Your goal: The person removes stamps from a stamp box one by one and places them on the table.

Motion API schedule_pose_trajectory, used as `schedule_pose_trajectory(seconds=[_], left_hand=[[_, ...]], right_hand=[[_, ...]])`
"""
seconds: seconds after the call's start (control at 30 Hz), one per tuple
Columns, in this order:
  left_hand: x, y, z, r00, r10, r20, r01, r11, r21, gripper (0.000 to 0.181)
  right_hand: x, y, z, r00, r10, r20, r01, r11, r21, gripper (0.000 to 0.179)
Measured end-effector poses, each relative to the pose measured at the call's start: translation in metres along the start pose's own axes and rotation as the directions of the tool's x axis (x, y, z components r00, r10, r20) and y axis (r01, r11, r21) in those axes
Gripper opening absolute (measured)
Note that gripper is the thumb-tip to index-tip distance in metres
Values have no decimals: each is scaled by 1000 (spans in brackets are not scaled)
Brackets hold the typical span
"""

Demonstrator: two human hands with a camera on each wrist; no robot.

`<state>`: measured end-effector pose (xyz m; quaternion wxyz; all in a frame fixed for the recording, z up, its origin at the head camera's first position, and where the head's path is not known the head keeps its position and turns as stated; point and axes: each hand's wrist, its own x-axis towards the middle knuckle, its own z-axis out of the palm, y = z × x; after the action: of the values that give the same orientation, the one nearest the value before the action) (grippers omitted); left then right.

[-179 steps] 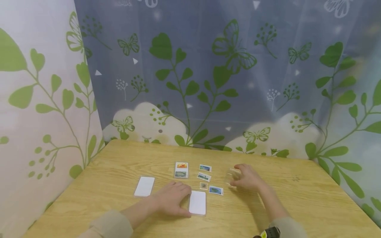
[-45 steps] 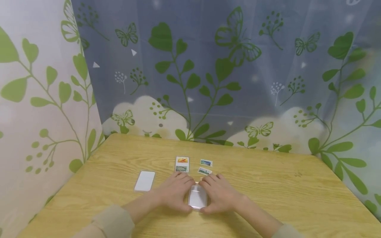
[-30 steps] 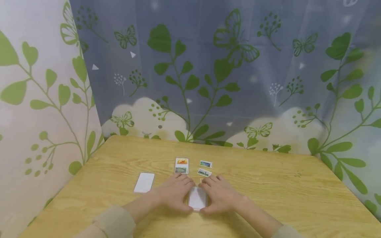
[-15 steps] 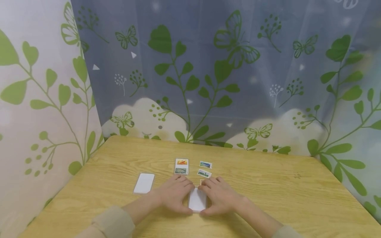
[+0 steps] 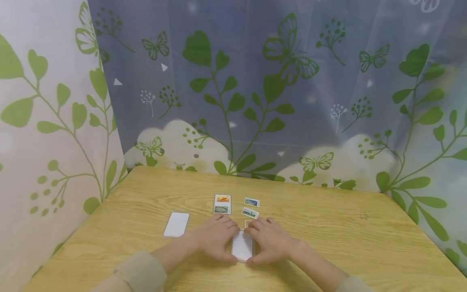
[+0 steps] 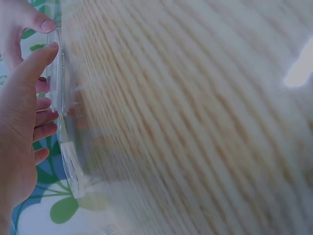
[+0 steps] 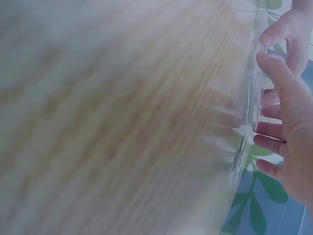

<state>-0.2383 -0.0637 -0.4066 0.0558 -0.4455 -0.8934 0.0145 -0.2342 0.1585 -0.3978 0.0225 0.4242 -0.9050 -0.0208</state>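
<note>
- Clear case [image 5: 242,245] with a white face lay on the near part of the table [image 5: 328,239], right between the two hands.
- Left hand [image 5: 215,237] had its grip clamped on the left side, thumb at the near corner, fingers toward the far end. Right hand [image 5: 269,240] mirrored that on the other side — so both grips were on the same case.
- Step in hand, far as I could judge: squaring up or pressing its clear layers together. Couldn't tell if it was fully seated.
- Next move probably called for even pressure at both ends — a lopsided squeeze might've made it skid — then letting go without nudging the bits nearby.
- Those bits: a picture case [image 5: 222,204] just past the left fingertips, an upper stamp [image 5: 252,201] and a lower stamp [image 5: 250,213] loose to its right, plus a third stamp [image 5: 247,224] mostly hidden by the right fingers.
- Spare white case [image 5: 176,224] lay off to the left, maybe next in line, I'd guess.
</note>
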Motion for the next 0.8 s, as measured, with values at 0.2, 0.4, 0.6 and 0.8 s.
schedule_pose_trajectory(seconds=[0.2, 0.4, 0.6, 0.8], left_hand=[[0, 0, -1, 1000, -1, -4, 1, 1000, -4, 71], [-1, 1, -4, 1000, -10, 21, 11, 1000, -17, 71], [-1, 1, -3, 1000, -12, 23, 12, 1000, -26, 69], [-2, 1, -1, 1000, 0, 13, 0, 1000, -19, 69]], right_hand=[[1, 0, 0, 1000, -2, 2, 2, 1000, -6, 74], [1, -1, 0, 1000, -8, -2, 8, 1000, -15, 73], [2, -1, 0, 1000, -17, -9, 17, 999, -27, 74], [3, -2, 0, 1000, -20, -16, 20, 1000, -6, 72]])
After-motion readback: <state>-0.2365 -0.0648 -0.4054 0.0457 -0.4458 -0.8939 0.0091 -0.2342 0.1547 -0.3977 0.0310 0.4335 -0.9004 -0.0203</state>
